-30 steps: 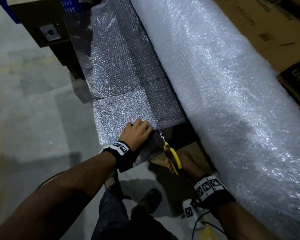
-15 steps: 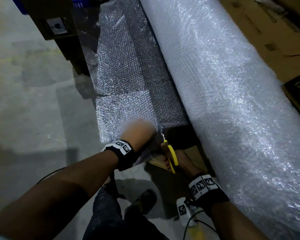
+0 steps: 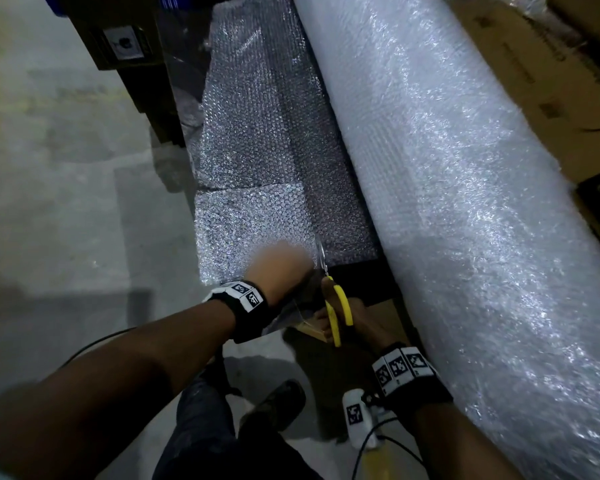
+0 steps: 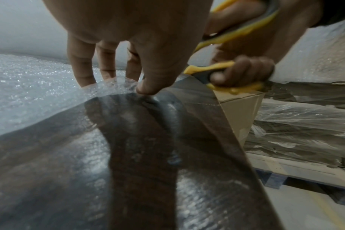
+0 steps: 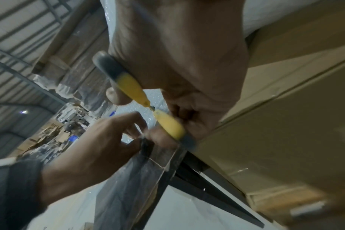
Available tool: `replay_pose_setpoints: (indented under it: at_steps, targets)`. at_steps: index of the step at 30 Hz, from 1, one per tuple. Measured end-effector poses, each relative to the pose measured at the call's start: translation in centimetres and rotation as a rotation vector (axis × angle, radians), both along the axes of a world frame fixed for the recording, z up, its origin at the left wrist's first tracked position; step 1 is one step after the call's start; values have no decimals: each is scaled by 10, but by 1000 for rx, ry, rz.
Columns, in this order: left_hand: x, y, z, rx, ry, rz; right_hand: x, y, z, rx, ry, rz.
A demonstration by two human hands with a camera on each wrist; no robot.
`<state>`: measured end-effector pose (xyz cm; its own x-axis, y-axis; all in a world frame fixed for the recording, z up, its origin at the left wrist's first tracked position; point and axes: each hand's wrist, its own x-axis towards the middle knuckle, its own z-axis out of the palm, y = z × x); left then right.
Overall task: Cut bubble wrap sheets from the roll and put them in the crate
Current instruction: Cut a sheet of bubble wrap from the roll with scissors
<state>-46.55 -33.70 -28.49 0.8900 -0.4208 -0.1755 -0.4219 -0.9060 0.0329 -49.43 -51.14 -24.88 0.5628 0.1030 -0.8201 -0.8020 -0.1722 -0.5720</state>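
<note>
While the left hand reaches forward over the unrolled bubble wrap sheet, its forearm runs in from the lower left with a black wrist band carrying white marker tiles; the left wrist view shows the thumb and fingers pointing down and pinching a raised edge of the sheet, so the hand holds the wrap rather than lying flat on it; in the head view this hand is blurred. Just beside it, the right hand grips the yellow-handled scissors; its fingers are curled through and around the handles, with the wrist turned so the blades point away from the person along the near edge of the sheet; the blade tips sit in the wrap just right of the left hand's knuckles; whether the blades are apart or closed cannot be told. The sheet lies spread over a dark surface, running away from the person, and joins the big bubble wrap roll lying along its right side; cardboard boxes lie beyond the roll on the right. A concrete floor fills the left; the person's shoe shows below the hands.
</note>
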Motion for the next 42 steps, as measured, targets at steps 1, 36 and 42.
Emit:
replay_pose_setpoints:
  at_steps: [1, 36, 42]
  targets:
    - [0, 0, -1, -12, -3, -1, 3, 0, -1, -17, -20, 10]
    - [55, 27, 37, 44, 240, 226, 40, 12, 9, -105, 47, 169]
    - [54, 28, 28, 29, 254, 237, 48, 12, 7, -140, 21, 180]
